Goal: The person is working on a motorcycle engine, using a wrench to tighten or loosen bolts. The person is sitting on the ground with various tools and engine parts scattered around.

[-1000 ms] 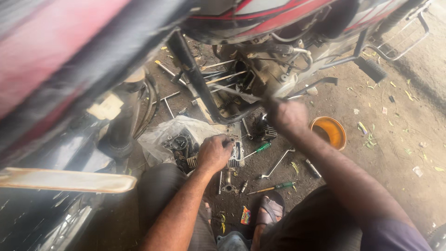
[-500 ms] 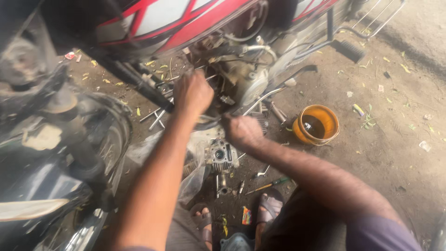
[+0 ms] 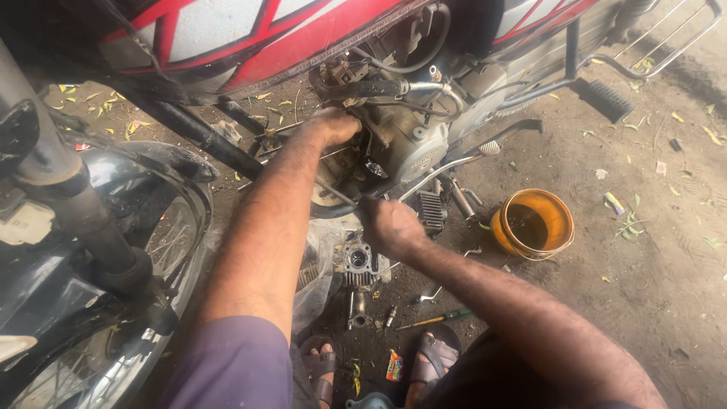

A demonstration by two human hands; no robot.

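Note:
A red and white motorcycle stands over me, its grey engine (image 3: 409, 140) exposed at the top middle. My left hand (image 3: 332, 126) presses against the left side of the engine, fingers curled onto a part I cannot make out. Lower down, my right hand (image 3: 388, 225) is closed around the end of a thin metal rod or tool (image 3: 341, 195) just under the engine. A removed cylinder block (image 3: 357, 263) lies on the ground below my right hand.
An orange bowl of dark oil (image 3: 534, 223) sits on the dirt to the right. A green-handled screwdriver (image 3: 432, 320) and small parts lie near my sandalled feet (image 3: 433, 362). The front wheel and fork (image 3: 98, 250) fill the left side. A footpeg (image 3: 602, 98) sticks out upper right.
The view has dropped and steadied on the engine. My left hand rose from the ground parts to the engine's side. My right hand came down to below the engine.

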